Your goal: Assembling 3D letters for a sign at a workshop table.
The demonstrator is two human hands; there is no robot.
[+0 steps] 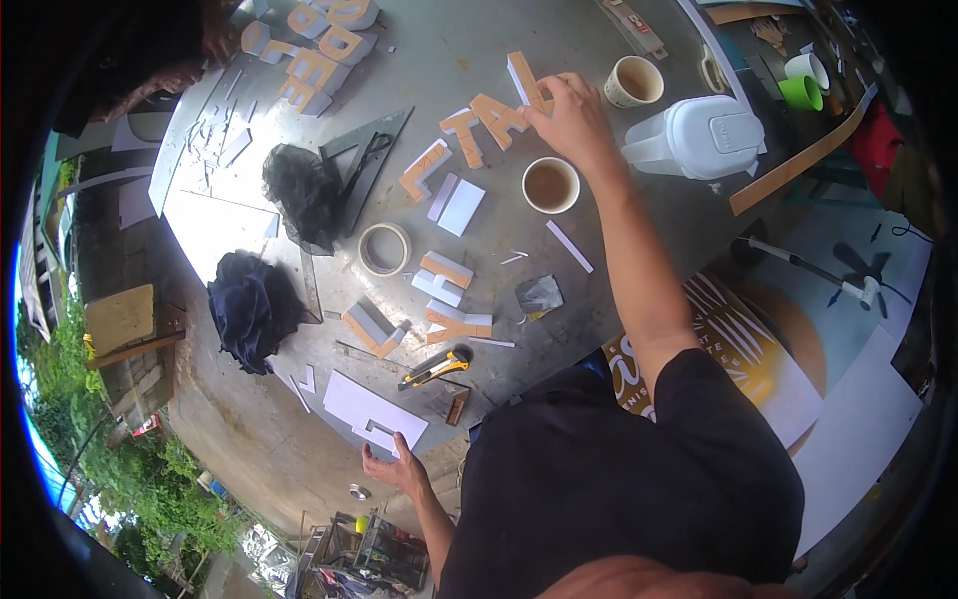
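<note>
Nearest, left hand (pixel 391 465) rests spread at the surface (pixel 249 429) edge beside a white cut sheet (pixel 371 409). Farther off, right hand (pixel 574 115) pinches a foam letter (pixel 526 82), aligning it; next likely needs careful seating beside the row.

Grey worktable (pixel 639 230), daylight, greenery (pixel 140 479) outside

Bright daylight falls on the grey surface (pixel 479 60), with a white shine at its left side. The edges bend round and go black.
</note>
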